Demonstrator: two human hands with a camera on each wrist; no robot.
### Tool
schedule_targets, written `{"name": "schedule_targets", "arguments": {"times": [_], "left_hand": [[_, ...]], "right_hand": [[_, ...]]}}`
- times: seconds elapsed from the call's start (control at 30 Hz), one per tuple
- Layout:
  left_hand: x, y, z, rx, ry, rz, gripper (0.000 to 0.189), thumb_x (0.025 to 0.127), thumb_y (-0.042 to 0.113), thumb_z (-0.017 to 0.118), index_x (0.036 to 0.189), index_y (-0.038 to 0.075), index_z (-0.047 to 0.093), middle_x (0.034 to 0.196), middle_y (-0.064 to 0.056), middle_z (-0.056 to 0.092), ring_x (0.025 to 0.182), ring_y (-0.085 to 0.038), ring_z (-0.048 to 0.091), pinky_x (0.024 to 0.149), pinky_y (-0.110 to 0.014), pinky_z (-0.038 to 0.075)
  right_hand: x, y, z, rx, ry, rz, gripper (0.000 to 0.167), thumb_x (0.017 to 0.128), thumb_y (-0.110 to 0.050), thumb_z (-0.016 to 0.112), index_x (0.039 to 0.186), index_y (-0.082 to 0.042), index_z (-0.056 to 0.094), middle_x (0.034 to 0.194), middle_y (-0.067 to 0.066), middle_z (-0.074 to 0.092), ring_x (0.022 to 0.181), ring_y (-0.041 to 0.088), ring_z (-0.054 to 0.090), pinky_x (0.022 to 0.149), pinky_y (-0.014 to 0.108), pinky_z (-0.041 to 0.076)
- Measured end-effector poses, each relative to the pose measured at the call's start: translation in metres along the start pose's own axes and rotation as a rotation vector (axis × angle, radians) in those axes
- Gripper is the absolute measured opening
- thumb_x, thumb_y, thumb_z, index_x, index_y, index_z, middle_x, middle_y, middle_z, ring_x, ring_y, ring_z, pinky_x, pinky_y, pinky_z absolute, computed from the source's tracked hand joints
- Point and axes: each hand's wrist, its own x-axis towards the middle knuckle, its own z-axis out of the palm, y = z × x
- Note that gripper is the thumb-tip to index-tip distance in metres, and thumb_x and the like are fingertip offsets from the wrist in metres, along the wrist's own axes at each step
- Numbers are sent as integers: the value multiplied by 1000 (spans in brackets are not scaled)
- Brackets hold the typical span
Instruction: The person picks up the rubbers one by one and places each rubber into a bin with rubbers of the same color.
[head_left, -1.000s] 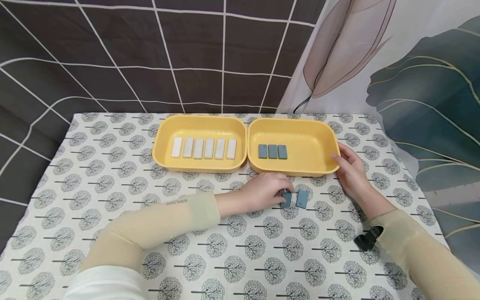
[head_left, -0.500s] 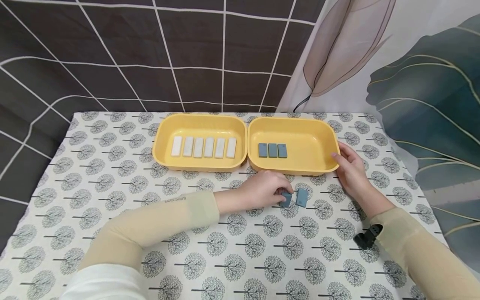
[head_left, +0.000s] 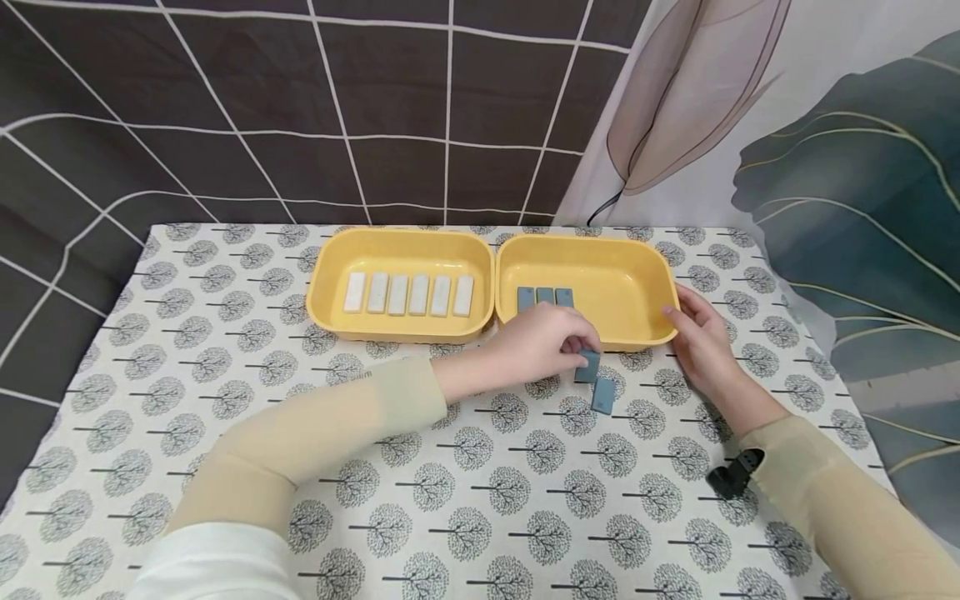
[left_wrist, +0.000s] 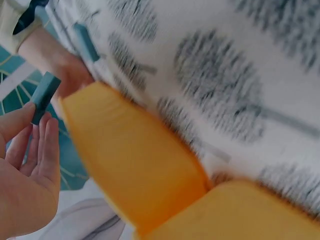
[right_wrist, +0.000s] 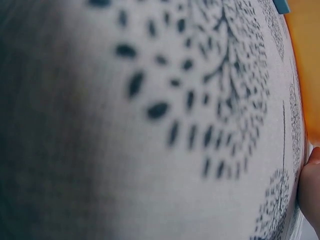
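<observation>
My left hand pinches a small blue-grey rectangular block between thumb and fingers, raised just in front of the right yellow tray. In the left wrist view the block stands out from the fingertips. On the cloth below lies another blue-grey block. Inside the right tray several blue-grey blocks stand side by side at its left; my left hand partly covers them. My right hand holds that tray's right end, thumb on the rim. The right wrist view catches only a bit of this hand.
A second yellow tray adjoins on the left, with a row of several white blocks. Both trays stand on a tree-patterned tablecloth. Behind the table hangs a dark grid-patterned curtain.
My left hand has lifted the block off the cloth and moved it up and slightly right, toward the right tray. The right hand keeps its place on the tray.
</observation>
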Motion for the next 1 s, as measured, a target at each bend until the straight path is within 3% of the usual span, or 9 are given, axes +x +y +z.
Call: {"name": "schedule_targets", "arguments": {"times": [0.2,0.5,1.0], "left_hand": [[12,5,-20,-13,13,-45,18,96,8,78,114,11,80,114,0,81,100,-11,73,88,-9,56],[31,3,-43,-16,-42,-72,19,95,6,79,115,8,78,115,-2,81,102,-11,73,91,-9,57],[60,-5,-66,75,-17,-68,17,95,5,79,112,5,78,111,-4,79,101,-14,71,90,-15,58]], "right_hand": [[1,0,0,-17,6,2,47,105,6,54,150,-8,51,139,-8,60,126,6,61,107,15,56],[0,-1,0,-4,11,9,46,105,6,55,150,-8,51,138,-7,61,125,6,62,106,15,56],[0,-1,-1,-20,18,16,54,106,5,54,157,0,38,137,-6,60,124,6,61,105,14,57]]}}
